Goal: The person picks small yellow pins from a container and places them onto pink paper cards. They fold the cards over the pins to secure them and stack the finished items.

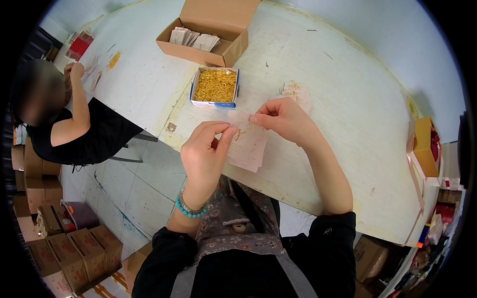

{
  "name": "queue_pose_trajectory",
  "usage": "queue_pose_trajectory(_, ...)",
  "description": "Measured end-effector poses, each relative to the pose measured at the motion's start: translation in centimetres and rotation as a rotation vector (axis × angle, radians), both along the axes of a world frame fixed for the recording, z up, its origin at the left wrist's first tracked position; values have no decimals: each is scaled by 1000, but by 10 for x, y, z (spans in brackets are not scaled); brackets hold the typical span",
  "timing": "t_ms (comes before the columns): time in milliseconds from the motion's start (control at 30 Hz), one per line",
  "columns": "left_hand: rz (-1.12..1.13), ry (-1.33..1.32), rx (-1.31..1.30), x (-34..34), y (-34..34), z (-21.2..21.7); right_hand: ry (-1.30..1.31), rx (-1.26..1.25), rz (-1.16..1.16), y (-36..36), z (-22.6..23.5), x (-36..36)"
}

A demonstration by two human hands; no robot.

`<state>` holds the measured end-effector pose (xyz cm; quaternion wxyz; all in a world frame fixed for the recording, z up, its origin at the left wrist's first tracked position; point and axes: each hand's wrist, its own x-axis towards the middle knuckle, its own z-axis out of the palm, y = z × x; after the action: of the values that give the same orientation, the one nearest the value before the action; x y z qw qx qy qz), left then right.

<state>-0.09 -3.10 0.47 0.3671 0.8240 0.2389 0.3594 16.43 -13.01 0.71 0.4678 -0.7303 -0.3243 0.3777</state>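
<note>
Pale pink card (248, 144) is pinched by both hands, left (203, 154) and right (280, 119); a gold pin (240, 134) is partly fitted, many left in the box (215, 87).

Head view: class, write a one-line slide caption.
Left hand and right hand pinch a pale card beside a box of gold pins.

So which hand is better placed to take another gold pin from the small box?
Probably the right hand: it is nearer the blue box of gold pins, while the left hand pinches the pale card lower down.
</note>
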Motion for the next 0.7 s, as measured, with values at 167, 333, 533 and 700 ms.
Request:
queue_pose_trajectory(167,-10,8,-32,-2,2,-3,9,4,-2,0,0,0)
queue_pose_trajectory(333,-81,-22,79,0,5,-5,6,-28,11,-1,5,1)
queue_pose_trajectory(533,-110,28,112,-3,8,-6,-69,95,-129,-1,4,-3)
queue_pose_trajectory(700,-121,132,-240,-3,4,-7,-79,386,-149,-1,-7,-10)
